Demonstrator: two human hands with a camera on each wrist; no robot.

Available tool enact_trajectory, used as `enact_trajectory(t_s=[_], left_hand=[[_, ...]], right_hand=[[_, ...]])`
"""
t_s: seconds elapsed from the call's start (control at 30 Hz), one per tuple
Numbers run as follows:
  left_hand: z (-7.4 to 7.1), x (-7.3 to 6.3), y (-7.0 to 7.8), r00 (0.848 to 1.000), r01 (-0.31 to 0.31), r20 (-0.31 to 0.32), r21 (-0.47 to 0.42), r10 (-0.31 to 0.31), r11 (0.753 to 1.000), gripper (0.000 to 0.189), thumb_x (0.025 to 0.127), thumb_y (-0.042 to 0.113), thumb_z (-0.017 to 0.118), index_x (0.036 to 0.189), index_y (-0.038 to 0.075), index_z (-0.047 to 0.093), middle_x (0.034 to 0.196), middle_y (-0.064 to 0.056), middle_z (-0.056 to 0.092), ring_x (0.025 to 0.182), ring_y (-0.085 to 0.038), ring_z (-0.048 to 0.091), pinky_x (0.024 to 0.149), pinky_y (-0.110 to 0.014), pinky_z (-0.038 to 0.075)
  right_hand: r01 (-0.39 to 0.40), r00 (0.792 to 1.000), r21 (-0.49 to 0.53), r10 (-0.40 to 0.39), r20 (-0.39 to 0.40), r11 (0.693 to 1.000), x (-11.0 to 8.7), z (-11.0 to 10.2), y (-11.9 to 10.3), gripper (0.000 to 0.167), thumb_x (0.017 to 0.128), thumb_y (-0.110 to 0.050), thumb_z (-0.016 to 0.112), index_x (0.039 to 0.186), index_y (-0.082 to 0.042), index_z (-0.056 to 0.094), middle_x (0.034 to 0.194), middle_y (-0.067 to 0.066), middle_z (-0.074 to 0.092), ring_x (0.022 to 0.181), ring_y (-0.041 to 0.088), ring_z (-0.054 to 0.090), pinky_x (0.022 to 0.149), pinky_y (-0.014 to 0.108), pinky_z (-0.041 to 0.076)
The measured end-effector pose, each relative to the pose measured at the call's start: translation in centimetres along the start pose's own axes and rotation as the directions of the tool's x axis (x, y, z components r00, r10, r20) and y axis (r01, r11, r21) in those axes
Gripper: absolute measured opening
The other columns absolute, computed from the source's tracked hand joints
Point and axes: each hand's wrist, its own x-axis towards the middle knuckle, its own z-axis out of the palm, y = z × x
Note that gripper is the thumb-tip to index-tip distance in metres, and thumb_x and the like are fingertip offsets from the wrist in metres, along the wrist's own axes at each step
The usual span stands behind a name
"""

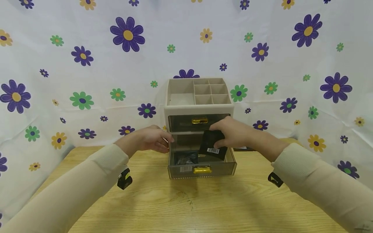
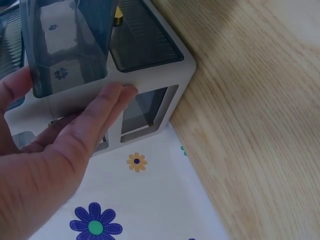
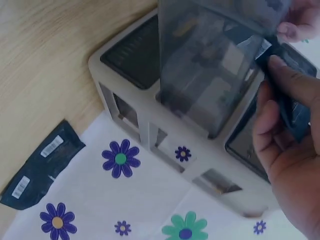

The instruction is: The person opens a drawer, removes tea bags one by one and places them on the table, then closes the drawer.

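A beige desktop organizer point(image 1: 199, 110) stands with a smoky clear drawer point(image 1: 221, 170) pulled out. My right hand point(image 1: 231, 132) pinches a flat black packet point(image 1: 208, 139) with a white barcode label over the right part of this drawer. Another dark packet point(image 1: 186, 158) lies inside, at the left. My left hand point(image 1: 152, 139) is at the drawer's left side, fingers extended along the organizer's side wall in the left wrist view, thumb point(image 2: 17, 87) near the drawer's edge.
The organizer's upper drawer point(image 1: 183, 123) is closed, with a gold handle. On top are divided compartments point(image 1: 202, 89). A black packet with two labels point(image 3: 42, 165) lies on the wooden table point(image 1: 145, 200) beside the organizer. A flowered cloth point(image 1: 96, 71) hangs behind.
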Motion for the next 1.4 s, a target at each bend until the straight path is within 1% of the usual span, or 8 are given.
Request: enact_trajectory(t_s=[0.27, 0.47, 0.6, 0.77, 0.87, 1.0, 1.13, 1.4], left_hand=[[0.0, 0.0, 0.0, 1.000, 0.014, 0.007, -0.004, -0.014, 1.000, 0.048, 0.093, 0.016, 0.063, 0.132, -0.008, 0.048, 0.124, -0.025, 0.059, 0.103, -0.030, 0.067, 0.102, -0.046, 0.053], [-0.1, -0.1, 0.0, 1.000, 0.019, 0.011, -0.003, -0.019, 1.000, 0.047, 0.093, 0.016, 0.063, 0.131, -0.008, 0.049, 0.124, -0.025, 0.059, 0.101, -0.028, 0.067, 0.101, -0.045, 0.054], [-0.1, -0.2, 0.2, 1.000, 0.019, 0.011, -0.002, -0.019, 1.000, 0.046, 0.093, 0.015, 0.062, 0.130, -0.008, 0.049, 0.122, -0.025, 0.060, 0.098, -0.027, 0.067, 0.101, -0.045, 0.054], [-0.1, -0.2, 0.2, 1.000, 0.017, 0.019, -0.005, -0.017, 1.000, 0.044, 0.094, 0.013, 0.061, 0.130, -0.009, 0.049, 0.123, -0.026, 0.060, 0.096, -0.025, 0.067, 0.102, -0.045, 0.053], [0.0, -0.2, 0.1, 1.000, 0.014, 0.022, -0.006, -0.014, 1.000, 0.043, 0.094, 0.013, 0.061, 0.129, -0.010, 0.049, 0.121, -0.025, 0.061, 0.095, -0.025, 0.067, 0.102, -0.045, 0.053], [0.1, -0.2, 0.0, 1.000, 0.013, 0.023, -0.005, -0.013, 1.000, 0.043, 0.093, 0.012, 0.061, 0.128, -0.010, 0.050, 0.118, -0.023, 0.062, 0.094, -0.024, 0.068, 0.101, -0.044, 0.054], [0.1, -0.3, 0.0, 1.000, 0.012, 0.023, 0.000, -0.012, 1.000, 0.043, 0.093, 0.013, 0.061, 0.128, -0.010, 0.050, 0.119, -0.024, 0.062, 0.094, -0.024, 0.067, 0.100, -0.043, 0.055], [0.1, -0.3, 0.1, 1.000, 0.008, 0.029, 0.012, -0.008, 1.000, 0.046, 0.094, 0.013, 0.060, 0.131, -0.011, 0.048, 0.124, -0.027, 0.060, 0.095, -0.024, 0.067, 0.098, -0.041, 0.056]], right_hand=[[-0.119, 0.985, 0.238, 0.144, -0.091, 0.964, -2.3, -2.1, 1.8, 0.021, 0.082, -0.023, 0.083, 0.091, -0.008, 0.071, 0.077, 0.000, 0.069, 0.062, 0.012, 0.063, 0.058, 0.027, 0.056], [-0.192, 0.955, 0.389, 0.262, -0.136, 0.901, -4.6, -3.6, 3.9, 0.024, 0.088, -0.018, 0.076, 0.105, -0.001, 0.072, 0.085, 0.006, 0.073, 0.066, 0.016, 0.063, 0.057, 0.026, 0.056], [-0.205, 0.918, 0.530, 0.350, -0.188, 0.823, -6.0, -4.5, 5.2, 0.033, 0.095, -0.016, 0.068, 0.120, 0.005, 0.065, 0.088, 0.004, 0.073, 0.069, 0.016, 0.064, 0.061, 0.027, 0.057], [-0.112, 0.886, 0.702, 0.391, -0.251, 0.703, -7.3, -4.7, 7.1, 0.037, 0.103, -0.016, 0.053, 0.127, 0.012, 0.054, 0.087, -0.009, 0.069, 0.069, 0.014, 0.063, 0.061, 0.025, 0.055], [-0.116, 0.870, 0.738, 0.426, -0.248, 0.665, -7.8, -4.2, 8.3, 0.041, 0.105, -0.020, 0.048, 0.131, 0.013, 0.049, 0.089, -0.010, 0.067, 0.070, 0.014, 0.063, 0.062, 0.025, 0.056], [-0.240, 0.846, 0.715, 0.502, -0.177, 0.657, -8.1, -2.7, 9.9, 0.045, 0.105, -0.021, 0.051, 0.133, 0.014, 0.047, 0.090, -0.009, 0.068, 0.075, 0.010, 0.067, 0.067, 0.027, 0.061], [-0.365, 0.827, 0.653, 0.553, -0.099, 0.663, -8.2, -0.7, 10.9, 0.044, 0.103, -0.021, 0.055, 0.128, 0.015, 0.051, 0.094, 0.006, 0.072, 0.077, 0.013, 0.070, 0.069, 0.030, 0.063], [-0.495, 0.842, 0.487, 0.535, 0.066, 0.719, -8.1, 3.9, 12.3, 0.039, 0.098, -0.021, 0.063, 0.115, 0.014, 0.061, 0.088, 0.014, 0.071, 0.066, 0.020, 0.070, 0.062, 0.034, 0.063]])
